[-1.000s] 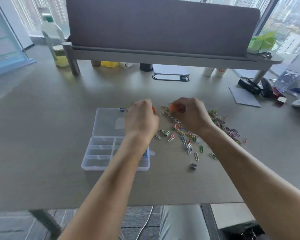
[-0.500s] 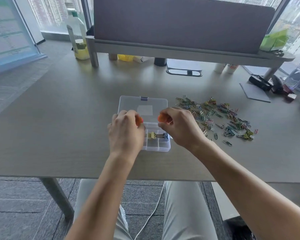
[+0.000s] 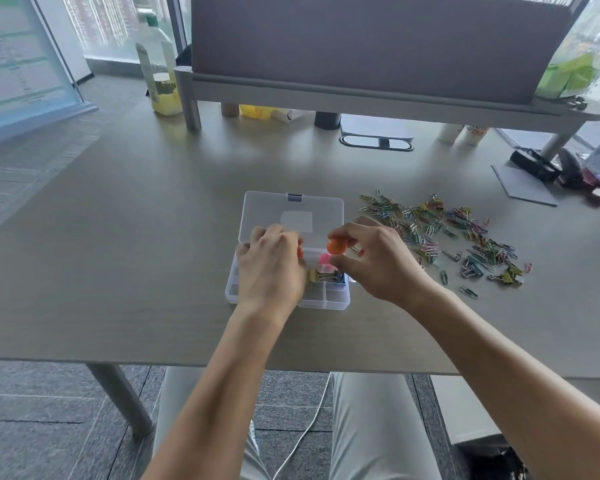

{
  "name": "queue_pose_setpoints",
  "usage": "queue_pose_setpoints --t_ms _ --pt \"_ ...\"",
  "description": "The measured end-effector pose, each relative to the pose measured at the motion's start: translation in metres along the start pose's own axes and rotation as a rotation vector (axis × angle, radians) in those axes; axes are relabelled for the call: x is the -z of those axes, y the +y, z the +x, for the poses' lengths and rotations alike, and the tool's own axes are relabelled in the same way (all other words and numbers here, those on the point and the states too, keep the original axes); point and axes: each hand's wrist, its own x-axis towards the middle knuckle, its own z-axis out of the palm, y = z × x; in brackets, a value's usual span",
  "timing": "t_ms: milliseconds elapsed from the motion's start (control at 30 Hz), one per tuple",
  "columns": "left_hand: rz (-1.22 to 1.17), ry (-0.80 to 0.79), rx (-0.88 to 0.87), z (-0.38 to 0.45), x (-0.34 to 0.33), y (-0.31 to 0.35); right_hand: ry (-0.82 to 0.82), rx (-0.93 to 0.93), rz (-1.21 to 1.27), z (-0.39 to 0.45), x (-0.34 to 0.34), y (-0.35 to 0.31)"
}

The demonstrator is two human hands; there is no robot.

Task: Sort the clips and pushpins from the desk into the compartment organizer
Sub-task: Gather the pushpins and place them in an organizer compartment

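Both hands are over the clear compartment organizer (image 3: 336,299) at frame centre, its lid (image 3: 293,214) open and lying flat on the far side.

Right hand (image 3: 381,261): thumb and forefinger pinched on an orange round-headed pushpin (image 3: 335,247), held above the upper row of compartments. Left hand (image 3: 271,268): fingers curled closed, a sliver of a second orange piece (image 3: 300,251) showing at the fingertips; likely another pushpin, but mostly hidden, so cannot confirm.

Contents visible between the hands: something pink (image 3: 324,259) in an upper cell, and gold binder clips (image 3: 317,274) in the cell below it. The near right cells look empty.

Step in hand, as judged: dropping the orange pins into one cell.
- Lower the fingertips close to the cell before letting go, so that a round head cannot bounce over a divider.
- Keep orange pins out of the binder clip cell; pick the pin cell and keep to it.
- Mind the points: hold by the head only.
- The left hand covers most of the left cells, so check the target is in view first.

Remaining: a large scatter of coloured paper clips (image 3: 440,233) on the desk (image 3: 136,254) at centre right, well apart from the box. Task appears to be at an early stage.
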Motion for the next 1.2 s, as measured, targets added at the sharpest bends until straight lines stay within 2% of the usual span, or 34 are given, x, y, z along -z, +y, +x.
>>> queue_pose_setpoints --t_ms 267,400,667,967,1200 --pt "-0.082 0.061 0.046 -0.004 -0.004 -0.001 0.018 -0.041 0.039 -0.001 -0.004 -0.001" --pt "-0.118 0.121 0.076 -0.011 0.000 -0.007 -0.030 -0.041 0.059 0.004 -0.005 -0.010" --pt "-0.156 0.162 0.081 -0.021 0.004 -0.016 -0.119 -0.046 0.031 0.011 -0.005 -0.024" --pt "-0.159 0.157 0.036 -0.024 -0.003 -0.017 -0.129 -0.021 -0.003 0.001 -0.007 -0.025" --pt "-0.161 0.136 0.023 -0.033 -0.009 -0.002 -0.016 -0.076 -0.015 -0.011 -0.001 -0.015"
